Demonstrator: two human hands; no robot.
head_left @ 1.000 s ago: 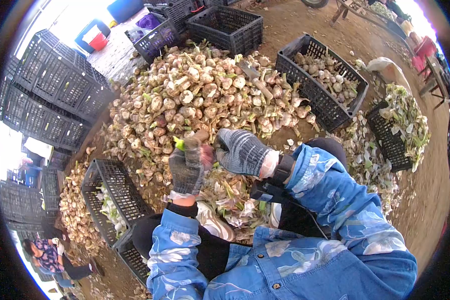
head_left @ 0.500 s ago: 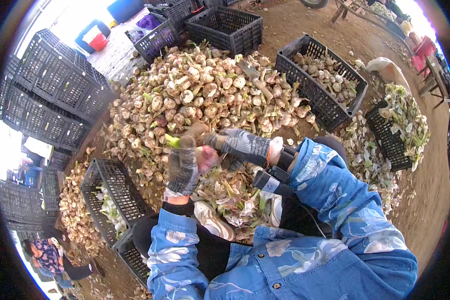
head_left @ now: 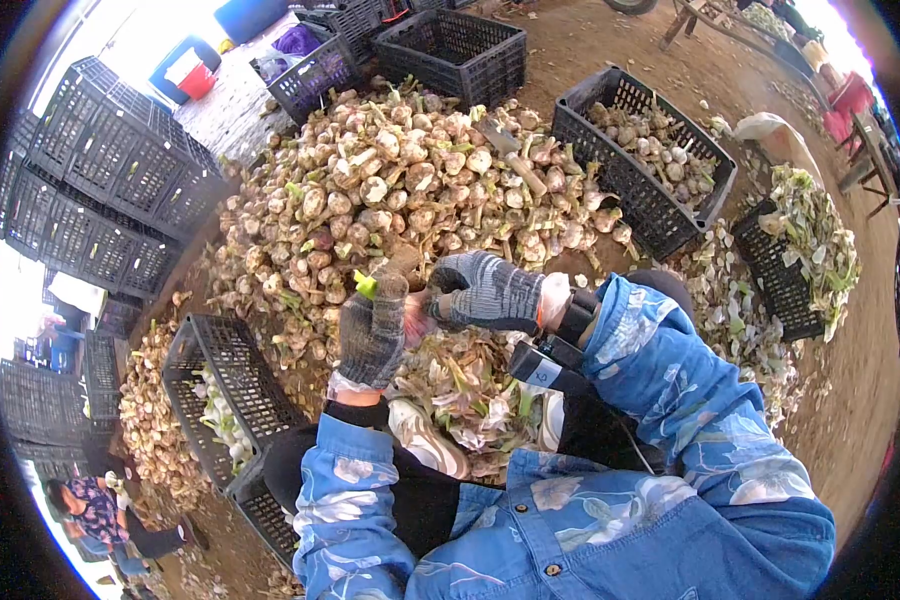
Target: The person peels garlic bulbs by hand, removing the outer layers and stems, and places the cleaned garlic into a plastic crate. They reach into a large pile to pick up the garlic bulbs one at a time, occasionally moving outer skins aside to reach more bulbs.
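My left hand (head_left: 372, 335), in a grey knit glove, is closed around a garlic bulb (head_left: 415, 320). Its reddish-purple side shows between the hands, and a bright green stem stub (head_left: 366, 286) pokes out on the left. Against the bulb's right side is my gloved right hand (head_left: 485, 290), fingers curled and pinching at it; the fingertips are partly hidden. Just beyond both hands rises a large heap of garlic bulbs (head_left: 400, 180) with cut stems. Below them, between my shoes, lies a pile of peeled skins and leaves (head_left: 470, 385).
A black crate of garlic (head_left: 642, 155) stands at the far right, a black crate (head_left: 450, 52) behind the heap. Near my left leg is a crate with white bulbs (head_left: 228, 385). Stacked crates (head_left: 110, 165) line the left. Another person (head_left: 105, 515) sits at lower left.
My right hand has rotated and closed in on the bulb, covering more of it. The left hand has turned slightly, and the green stub has shifted a little right and up.
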